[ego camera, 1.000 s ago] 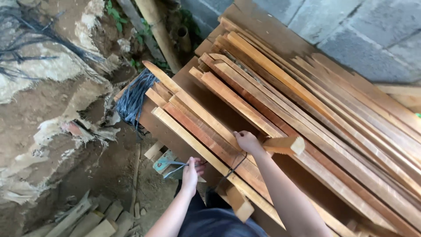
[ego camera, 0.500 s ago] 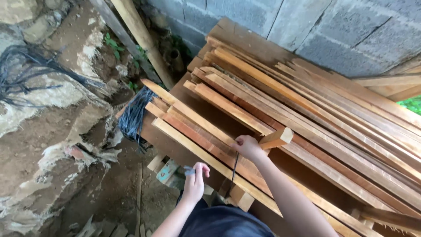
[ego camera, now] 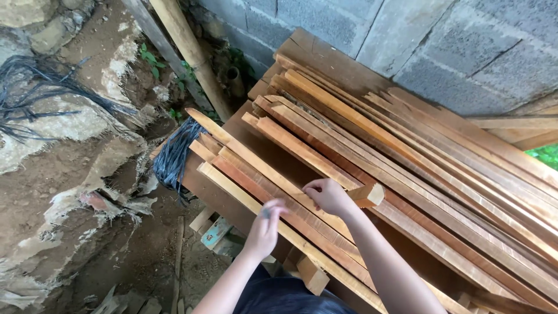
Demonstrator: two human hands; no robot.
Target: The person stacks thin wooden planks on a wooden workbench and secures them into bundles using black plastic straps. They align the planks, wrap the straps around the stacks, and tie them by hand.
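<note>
**Both hands at the near edge of a stack of wooden slats**

Leftmost, a crumbling earth and stone bank [ego camera: 64,174] is lying beside tangled black cords [ego camera: 40,99], and a darker bundle of black strands [ego camera: 174,154] is hanging just beside the corner of the brown board [ego camera: 215,192] that is bearing the wood. A round pole [ego camera: 192,52] is leaning against the grey block wall [ego camera: 442,40] behind.

Moving rightward, your left hand [ego camera: 264,227] is hovering over the nearest pale slat [ego camera: 244,200], fingers loosely curled and slightly apart; whether it is gripping anything cannot be told, though a small dark spot is showing near the thumb. Just beside it, your right hand [ego camera: 328,195] is resting on the stacked slats [ego camera: 407,163], its fingers bent together and pinching downward at the wood; what they are closing on is hidden. A short wooden block [ego camera: 367,195] is sitting against that hand's far side.

Farther right, the long slats are running diagonally toward the lower right corner.
</note>
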